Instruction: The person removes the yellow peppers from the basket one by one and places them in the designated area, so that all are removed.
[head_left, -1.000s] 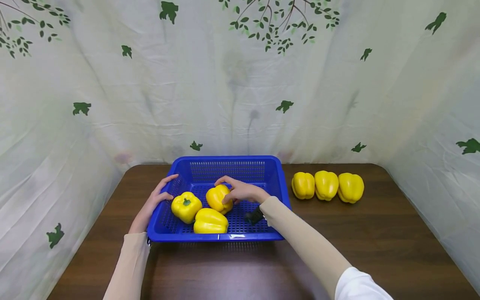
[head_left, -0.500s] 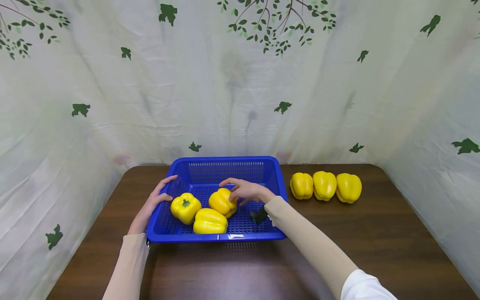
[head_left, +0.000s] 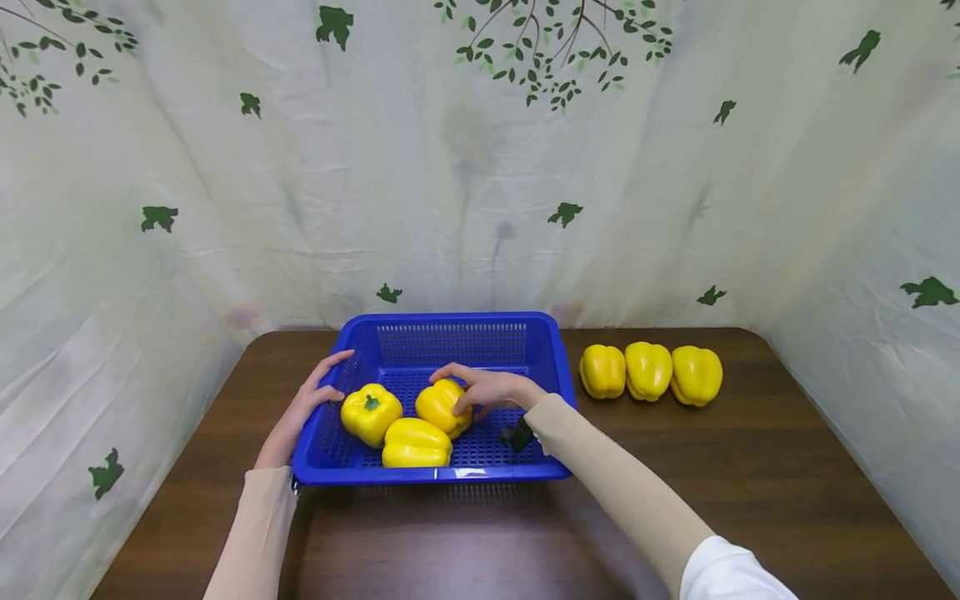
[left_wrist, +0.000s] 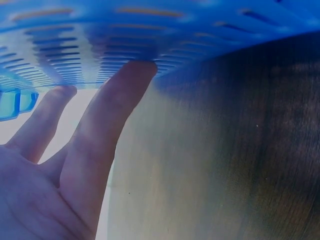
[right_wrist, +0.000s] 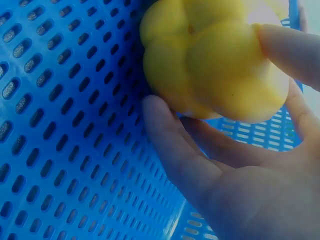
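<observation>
A blue perforated plastic basket [head_left: 360, 477] holds three yellow bell peppers in its left and middle part. My left hand [head_left: 300, 408] grips its left rim; in the left wrist view two fingers [left_wrist: 117, 110] press against the outer slotted wall. Inside, my right hand [head_left: 497, 388] holds the rightmost bell pepper [head_left: 435, 406], thumb on one side and fingers on the other. The right wrist view shows this pepper's lobed end, with fingertips [right_wrist: 156, 107] beside the basket's wall. Another pepper [head_left: 371, 414] has its green stem up, and one more [head_left: 416, 443] lies on its side in front.
Three more yellow bell peppers, left [head_left: 602, 372], middle [head_left: 648, 371] and right [head_left: 697, 376], stand in a row on the brown wooden table [head_left: 765, 467], right of the basket. A pale leaf-patterned curtain [head_left: 420, 183] closes off the back and sides.
My right hand drew back to the right with its fingers off the pepper's far side, then came round it again. That pepper sits slightly further right and nearer. My left hand has stayed put.
</observation>
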